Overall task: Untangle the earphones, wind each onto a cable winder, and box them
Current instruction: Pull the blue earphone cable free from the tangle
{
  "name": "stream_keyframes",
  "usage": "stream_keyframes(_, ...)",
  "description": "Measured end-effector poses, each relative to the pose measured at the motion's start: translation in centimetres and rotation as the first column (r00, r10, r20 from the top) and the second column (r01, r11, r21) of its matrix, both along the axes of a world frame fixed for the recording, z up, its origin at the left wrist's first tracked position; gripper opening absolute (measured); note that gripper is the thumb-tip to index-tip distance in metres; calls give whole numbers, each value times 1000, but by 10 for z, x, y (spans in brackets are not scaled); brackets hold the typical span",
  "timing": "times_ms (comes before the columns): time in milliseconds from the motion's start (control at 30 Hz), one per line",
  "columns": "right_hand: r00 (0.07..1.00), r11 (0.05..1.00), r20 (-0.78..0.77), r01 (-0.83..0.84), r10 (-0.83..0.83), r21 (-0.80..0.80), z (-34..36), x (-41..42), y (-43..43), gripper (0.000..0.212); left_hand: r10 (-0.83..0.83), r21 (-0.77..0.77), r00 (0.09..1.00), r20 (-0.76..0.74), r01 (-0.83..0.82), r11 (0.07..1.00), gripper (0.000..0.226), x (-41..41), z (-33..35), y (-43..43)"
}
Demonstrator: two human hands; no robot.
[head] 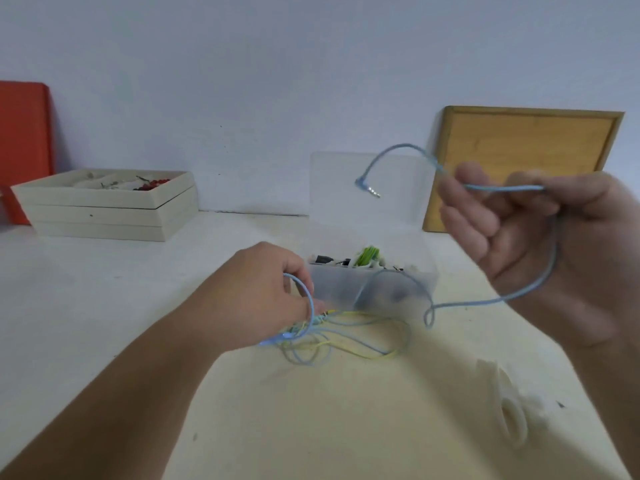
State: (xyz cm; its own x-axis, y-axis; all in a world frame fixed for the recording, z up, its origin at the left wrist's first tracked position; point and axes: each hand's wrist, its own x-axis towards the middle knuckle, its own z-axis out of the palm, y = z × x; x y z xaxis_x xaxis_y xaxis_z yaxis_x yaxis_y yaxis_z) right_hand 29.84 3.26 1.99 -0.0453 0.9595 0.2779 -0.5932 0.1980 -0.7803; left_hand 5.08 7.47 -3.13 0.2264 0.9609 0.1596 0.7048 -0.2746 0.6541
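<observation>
A tangle of blue and yellow earphone cables [341, 336] lies on the white table in front of a clear plastic box [372, 289] with its lid up. My left hand [266, 292] rests on the tangle's left side and grips a loop of the blue cable. My right hand [540, 233] is raised at the right and holds the blue cable [502, 188] in its curled fingers. The cable's jack plug [369, 188] hangs free to the left of that hand. A long blue strand sags from my right hand down to the tangle. Green and black items [367, 256] sit inside the box.
A stack of beige trays [104, 209] with small parts stands at the back left beside a red board [24, 150]. A wooden board [519, 150] leans on the wall at the back right. A blurred pale winder-like thing [509, 407] lies near the front right.
</observation>
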Motion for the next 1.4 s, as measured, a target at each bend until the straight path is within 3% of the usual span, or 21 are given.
stream_keyframes(67,945,976,247,218,-214,13,1,20,2,20,103,49,993,61,-106,993,16,-3,1,3)
stream_keyframes(100,858,939,394,342,-331,42,-2,29,5,23,154,83,981,115,-164,983,16,-4,3,4)
stream_keyframes(167,616,848,655,524,-438,75,-7,42,10,25,209,139,954,214,-242,960,16,-4,8,4)
stream_keyframes(233,378,802,844,589,-381,98,-10,43,10,21,225,187,941,254,-276,943,17,-2,12,3)
stream_keyframes(333,36,766,954,605,-298,216,-13,33,7,21,242,274,947,213,-295,915,18,4,13,-1)
stream_keyframes(400,-170,729,919,565,-356,387,-12,18,2,13,238,312,955,176,-283,907,20,9,13,-5)
stream_keyframes(433,-185,729,895,524,-406,440,-12,9,-1,15,225,317,960,168,-269,909,22,13,13,-8)
stream_keyframes(467,-101,757,882,474,-461,450,-13,2,-2,16,204,316,965,163,-247,916,24,17,12,-10)
stream_keyframes(500,80,821,878,404,-472,404,-14,-8,-4,18,178,309,971,160,-220,925,26,20,12,-12)
stream_keyframes(567,456,966,852,135,-258,221,-18,-30,-10,28,120,276,976,183,-168,946,29,29,9,-16)
stream_keyframes(600,528,989,840,0,-124,146,-23,-38,-12,33,94,244,972,215,-147,959,31,33,8,-17)
stream_keyframes(667,507,987,862,-138,2,79,-34,-48,-13,33,67,164,953,295,-119,979,35,39,6,-19)
stream_keyframes(800,540,999,841,-19,-32,50,-40,-49,-7,23,111,2,900,423,-123,992,30,41,7,-17)
stream_keyframes(900,542,993,831,59,-122,107,-41,-47,-3,4,136,-169,768,626,-36,985,19,41,15,-18)
stream_keyframes(1000,517,993,848,76,-116,90,-45,-45,0,10,197,-292,610,767,59,955,23,37,20,-18)
stream_keyframes(1100,460,999,886,20,-54,50,-47,-47,1,3,194,-296,498,845,133,946,26,30,26,-19)
stream_keyframes(1267,315,990,948,-116,-37,77,-56,-56,-1,26,133,-224,298,945,296,929,33,27,35,-26)
stream_keyframes(1400,296,988,955,-134,-35,77,-61,-60,-1,25,59,-107,134,989,383,918,37,28,36,-26)
